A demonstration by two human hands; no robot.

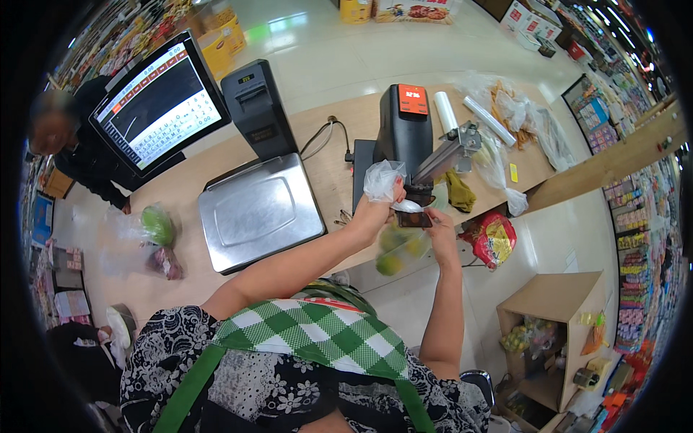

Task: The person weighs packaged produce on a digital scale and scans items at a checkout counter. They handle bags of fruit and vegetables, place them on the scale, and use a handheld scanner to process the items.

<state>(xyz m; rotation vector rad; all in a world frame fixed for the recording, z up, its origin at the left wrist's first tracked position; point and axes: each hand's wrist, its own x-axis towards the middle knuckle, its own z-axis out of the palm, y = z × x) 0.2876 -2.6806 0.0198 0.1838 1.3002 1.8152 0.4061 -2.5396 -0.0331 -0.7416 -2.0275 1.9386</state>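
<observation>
My left hand [373,214] grips the bunched top of a clear plastic bag [382,181]. The twisted neck of that bag is stretched across toward my right hand [443,235], whose fingertips pinch it. Below, the bag's body, with green and yellow fruit [398,251] inside, hangs blurred past the counter's front edge. Both hands are at the front of a black countertop machine [403,130] with an orange display panel and a metal arm [446,154]. A small dark shiny part [414,218] shows between the hands.
Left of my hands are a steel scale platform [262,211], a label printer [259,108] and a touchscreen [162,103]. Bagged produce [158,227] lies at the counter's left, near a person [81,140]. Plastic rolls [490,120], bags and an olive cloth [460,191] lie right.
</observation>
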